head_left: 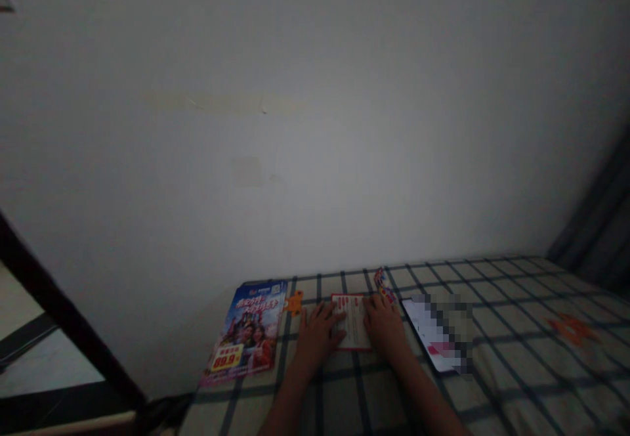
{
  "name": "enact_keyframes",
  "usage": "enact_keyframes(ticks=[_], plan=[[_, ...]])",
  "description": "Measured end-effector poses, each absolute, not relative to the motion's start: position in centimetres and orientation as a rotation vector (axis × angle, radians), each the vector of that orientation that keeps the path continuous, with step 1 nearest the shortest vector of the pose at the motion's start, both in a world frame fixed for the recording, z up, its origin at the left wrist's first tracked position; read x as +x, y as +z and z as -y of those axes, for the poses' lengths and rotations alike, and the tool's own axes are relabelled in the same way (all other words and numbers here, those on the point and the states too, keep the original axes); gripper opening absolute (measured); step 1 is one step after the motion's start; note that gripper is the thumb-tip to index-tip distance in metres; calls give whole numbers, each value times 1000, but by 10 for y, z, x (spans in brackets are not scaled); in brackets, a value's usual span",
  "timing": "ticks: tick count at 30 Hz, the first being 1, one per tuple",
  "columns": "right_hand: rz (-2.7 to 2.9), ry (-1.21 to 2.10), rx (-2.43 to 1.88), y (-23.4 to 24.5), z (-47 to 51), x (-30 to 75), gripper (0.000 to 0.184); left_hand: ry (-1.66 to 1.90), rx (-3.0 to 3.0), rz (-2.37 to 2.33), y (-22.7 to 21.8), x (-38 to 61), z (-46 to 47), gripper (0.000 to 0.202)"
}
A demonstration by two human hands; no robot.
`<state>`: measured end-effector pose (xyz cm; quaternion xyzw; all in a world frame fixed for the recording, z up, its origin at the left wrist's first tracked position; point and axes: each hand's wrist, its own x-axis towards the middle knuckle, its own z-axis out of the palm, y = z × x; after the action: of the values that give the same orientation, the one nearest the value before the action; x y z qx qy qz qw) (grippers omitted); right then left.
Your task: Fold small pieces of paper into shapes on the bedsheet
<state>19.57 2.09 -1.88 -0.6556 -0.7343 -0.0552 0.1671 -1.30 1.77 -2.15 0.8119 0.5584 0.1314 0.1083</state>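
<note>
A white leaflet [353, 324] with a red border and red headings lies on the checked cloth, its print too small to read. On its left edge rests my left hand [317, 332], palm down with the fingers spread. My right hand [386, 327] lies over the leaflet's right edge, fingers stretched forward and partly hidden. From behind the right hand a colourful printed paper piece [382, 283] sticks up; whether it belongs to the leaflet I cannot tell. Left of my hands is a stack of glossy flyers [251, 331] marked 89.9.
A phone [433, 334] with a lit screen, partly pixelated, lies right of my right hand. The checked cloth [516, 318] bears orange figures. A pale wall [344, 160] rises behind it. At the left stands a dark slanting bar [69, 311]; a dark curtain-like cloth [595, 226] hangs far right.
</note>
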Motion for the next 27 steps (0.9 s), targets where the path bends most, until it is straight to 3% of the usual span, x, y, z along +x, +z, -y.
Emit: enact_keyframes(ticks=[11, 27], plan=[[2016, -147, -1848, -25, -25, 192, 49, 463, 2400, -1615, -26, -15, -16, 45], [1967, -63, -1660, -40, -32, 209, 28, 444, 2398, -1646, -22, -13, -13, 45]])
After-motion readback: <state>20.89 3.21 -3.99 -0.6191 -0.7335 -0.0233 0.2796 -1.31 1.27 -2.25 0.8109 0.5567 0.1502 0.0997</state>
